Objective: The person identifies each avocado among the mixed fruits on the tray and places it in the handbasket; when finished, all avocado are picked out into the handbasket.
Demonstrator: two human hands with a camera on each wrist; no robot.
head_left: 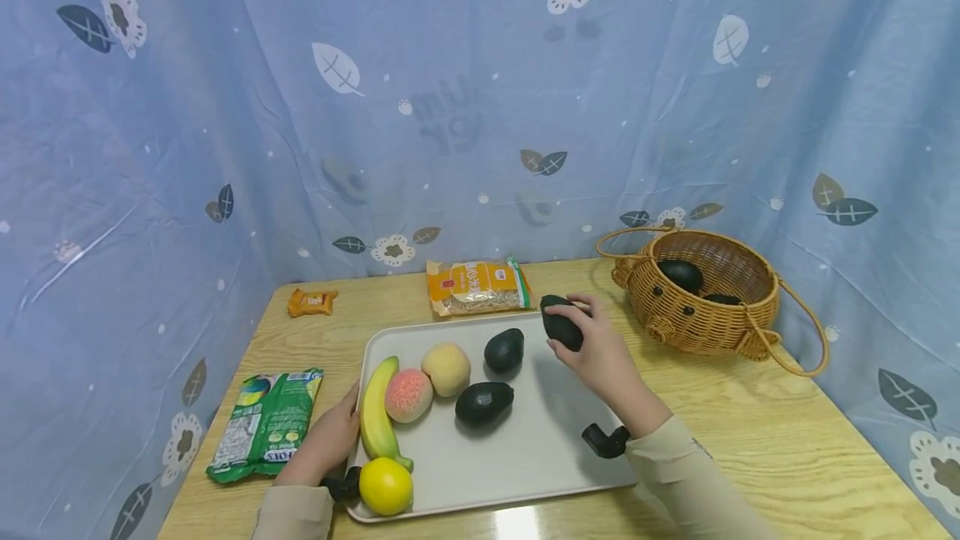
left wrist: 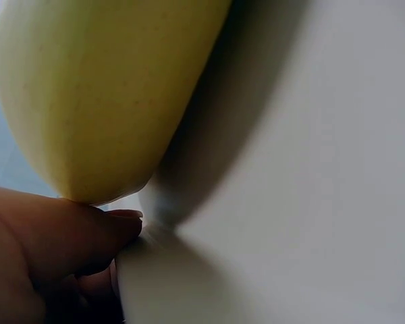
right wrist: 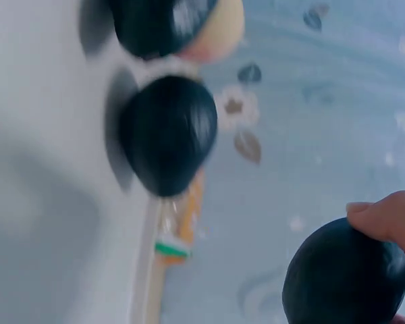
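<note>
A dark avocado (head_left: pixel 562 322) is held in my right hand (head_left: pixel 598 348) above the far right part of the white tray (head_left: pixel 540 457). In the right wrist view the thumb lies against this held avocado (right wrist: pixel 344 277). My left hand (head_left: pixel 335 432) grips the tray's left rim beside the banana (head_left: pixel 377 415); the left wrist view shows its thumb (left wrist: pixel 88 233) at the rim, just under a yellow fruit end (left wrist: pixel 101 94). On the tray lie two more avocados, one farther back (head_left: pixel 504 350) and one nearer (head_left: pixel 483 403), plus a pink peach (head_left: pixel 408 396), a yellow peach (head_left: pixel 446 369) and a lemon (head_left: pixel 386 487).
A wicker basket (head_left: pixel 705 319) with dark avocados inside stands at the right, its handles sticking out. Behind the tray lies an orange bag (head_left: pixel 480 288). A green snack packet (head_left: pixel 268 425) and a small orange packet (head_left: pixel 312 302) are at the left. Patterned curtains enclose the table.
</note>
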